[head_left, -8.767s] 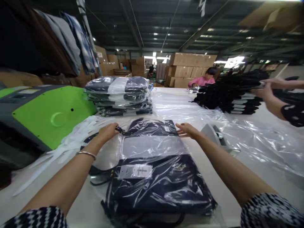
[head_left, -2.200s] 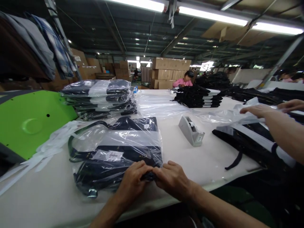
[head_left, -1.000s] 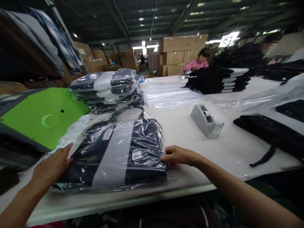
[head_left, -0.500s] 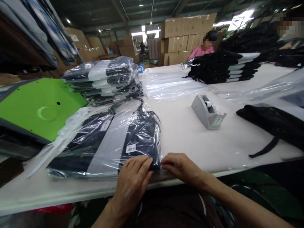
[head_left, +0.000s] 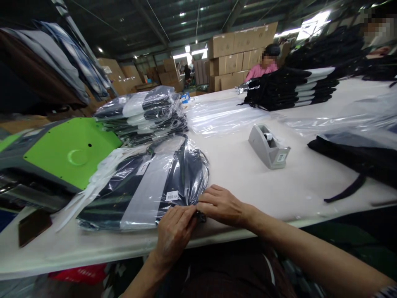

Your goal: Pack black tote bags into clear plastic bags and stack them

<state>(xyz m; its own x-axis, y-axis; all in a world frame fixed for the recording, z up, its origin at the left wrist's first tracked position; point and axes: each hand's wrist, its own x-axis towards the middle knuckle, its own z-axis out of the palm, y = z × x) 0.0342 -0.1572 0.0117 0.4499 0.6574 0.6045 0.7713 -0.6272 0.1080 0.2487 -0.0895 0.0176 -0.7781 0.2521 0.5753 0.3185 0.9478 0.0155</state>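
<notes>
A folded dark garment with a pale band lies flat in a clear plastic bag (head_left: pixel 145 207) on the white table. A barcode label (head_left: pixel 172 195) shows near its right side. My left hand (head_left: pixel 177 229) is closed over the near right corner of the bag, thumb and fingers pressed together. Against it, my right hand (head_left: pixel 218 205) has its fingers curled round the gathered plastic of the same corner. What lies under the fingertips is hidden. To the right of my hands stands a grey tape dispenser (head_left: pixel 268 147).
Behind the bag rises a stack of bagged garments (head_left: pixel 142 111), with flat clear bags (head_left: pixel 217 116) beside it. A green-sided machine (head_left: pixel 77 153) stands left. Folded black garments (head_left: pixel 291 89) are at the back; a black garment (head_left: pixel 350 159) lies right. A person in pink (head_left: pixel 262 70) is beyond.
My right hand has moved left onto the bag's corner and closed on it, meeting my left hand. The plastic there is now drawn into creases. The view has shifted slightly.
</notes>
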